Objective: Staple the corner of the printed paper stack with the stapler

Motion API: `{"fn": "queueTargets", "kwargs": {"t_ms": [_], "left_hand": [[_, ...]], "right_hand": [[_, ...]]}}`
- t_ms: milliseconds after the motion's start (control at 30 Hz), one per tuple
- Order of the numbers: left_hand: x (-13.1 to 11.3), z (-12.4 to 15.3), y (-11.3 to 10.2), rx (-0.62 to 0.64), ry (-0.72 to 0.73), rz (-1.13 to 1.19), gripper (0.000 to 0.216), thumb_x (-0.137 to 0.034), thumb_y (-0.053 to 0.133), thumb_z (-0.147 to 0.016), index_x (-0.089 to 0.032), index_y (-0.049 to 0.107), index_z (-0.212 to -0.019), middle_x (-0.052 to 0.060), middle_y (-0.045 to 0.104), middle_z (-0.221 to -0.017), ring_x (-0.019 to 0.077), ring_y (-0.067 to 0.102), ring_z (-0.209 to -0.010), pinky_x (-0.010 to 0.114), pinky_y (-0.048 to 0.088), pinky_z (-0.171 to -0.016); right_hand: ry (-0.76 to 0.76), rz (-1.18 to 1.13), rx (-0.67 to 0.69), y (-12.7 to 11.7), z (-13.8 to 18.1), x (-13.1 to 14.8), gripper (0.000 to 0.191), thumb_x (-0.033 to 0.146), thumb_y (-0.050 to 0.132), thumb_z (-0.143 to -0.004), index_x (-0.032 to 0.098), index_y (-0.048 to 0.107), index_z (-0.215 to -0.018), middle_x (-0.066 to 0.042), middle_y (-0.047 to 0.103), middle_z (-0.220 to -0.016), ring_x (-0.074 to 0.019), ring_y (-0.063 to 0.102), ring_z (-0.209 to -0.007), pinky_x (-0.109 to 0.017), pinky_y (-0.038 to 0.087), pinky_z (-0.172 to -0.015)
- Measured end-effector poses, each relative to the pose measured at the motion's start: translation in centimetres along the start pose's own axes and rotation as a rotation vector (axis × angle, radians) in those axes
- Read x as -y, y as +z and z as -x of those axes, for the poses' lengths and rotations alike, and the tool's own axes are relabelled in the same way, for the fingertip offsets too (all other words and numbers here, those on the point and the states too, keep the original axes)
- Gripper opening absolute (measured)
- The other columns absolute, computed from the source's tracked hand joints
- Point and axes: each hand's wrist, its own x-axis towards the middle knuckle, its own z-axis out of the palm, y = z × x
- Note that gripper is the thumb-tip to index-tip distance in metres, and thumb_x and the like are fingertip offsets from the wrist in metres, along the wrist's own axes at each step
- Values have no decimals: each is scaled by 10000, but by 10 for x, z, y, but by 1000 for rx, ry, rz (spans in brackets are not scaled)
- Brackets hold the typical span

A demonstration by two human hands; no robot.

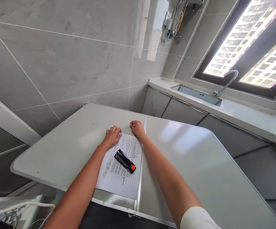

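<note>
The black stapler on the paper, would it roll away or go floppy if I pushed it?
The stapler probably wouldn't roll, because its body is long and blocky, not round. It would likely stay stiff, since its shape looks straight and solid. It might drag the paper a little, as it lies right on top of the sheet.

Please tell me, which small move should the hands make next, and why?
I would probably bring the right hand back toward the body and lift the stapler. The stapler lies on the printed paper with neither hand on it, covering some of the text. The left hand is at the paper's far left corner, so it could perhaps steady the sheet.
</note>
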Motion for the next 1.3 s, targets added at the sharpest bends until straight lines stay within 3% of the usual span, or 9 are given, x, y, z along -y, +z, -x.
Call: {"fn": "queueTargets", "kwargs": {"t_ms": [167, 333, 533, 667, 800, 1000, 1100, 1200, 1300], "left_hand": [[0, -1, 3, -15, -1, -25, 141, -251, 535, -939, -248, 640, -1033, 79, 585, -1120, 277, 545, -1093, 454, 382, -935], [-2, -1, 5, -26, 26, -36, 172, -213, 505, -943, -245, 640, -1044, 81, 592, -1118, 271, 549, -1085, 454, 378, -925], [-5, 0, 3, -20, 43, -42, 229, -155, 470, -937, -245, 640, -1060, 87, 621, -1129, 274, 550, -1082, 451, 372, -928], [-6, 1, 1, -43, 81, -35, 317, -138, 445, -949, -266, 641, -1162, 78, 652, -1176, 277, 557, -1109, 460, 357, -930], [-6, 0, -1, -11, 123, -24, 269, -207, 465, -980, -275, 679, -1129, 68, 677, -1159, 279, 563, -1117, 467, 338, -936], [-10, -1, 0, -15, 146, -4, 246, -127, 421, -977, -240, 639, -960, 56, 688, -1058, 245, 575, -1012, 428, 332, -886], [-10, -1, 2, -9, 138, 30, 280, -108, 393, -986, -249, 632, -1030, 52, 680, -1060, 237, 572, -1004, 412, 335, -870], [-10, -2, 2, -6, 148, 54, 267, -170, 438, -999, -269, 638, -1145, 53, 664, -1122, 248, 560, -1072, 420, 337, -898], [-10, -3, 2, 5, 163, 29, 227, -206, 461, -1001, -250, 684, -1022, 66, 646, -1109, 255, 546, -1088, 435, 338, -926]], "right_hand": [[64, 95, -89, -28, 27, -29, 382, 60, 379, -933, 186, 705, -1089, -61, 636, -999, -185, 532, -945, -304, 400, -860], [169, 193, -170, -78, 76, -68, 293, 91, 402, -882, 183, 679, -861, -69, 611, -853, -211, 517, -864, -290, 360, -745], [241, 398, -174, -133, 159, -111, 199, 146, 428, -907, 190, 620, -882, -46, 582, -815, -180, 482, -742, -276, 283, -649], [329, 448, -224, -149, 192, -120, 186, 137, 425, -903, 193, 597, -860, -40, 583, -799, -173, 483, -734, -271, 272, -635], [395, 446, -197, -148, 189, -116, 189, 135, 423, -906, 198, 593, -850, -22, 568, -763, -160, 446, -666, -277, 252, -618], [292, 431, -187, -140, 181, -99, 208, 148, 409, -931, 203, 608, -908, -46, 594, -840, -187, 516, -766, -279, 328, -680], [166, 301, -185, -120, 183, -69, 245, 154, 390, -946, 214, 627, -948, -60, 615, -898, -211, 565, -867, -294, 407, -746], [-5, 206, -87, -88, 183, -29, 251, 222, 400, -998, 232, 632, -1091, -74, 632, -1028, -230, 578, -998, -320, 457, -839], [-39, 202, -43, -60, 179, 2, 305, 328, 486, -1006, 235, 578, -1281, -97, 605, -1182, -260, 555, -1094, -385, 455, -951]]}}
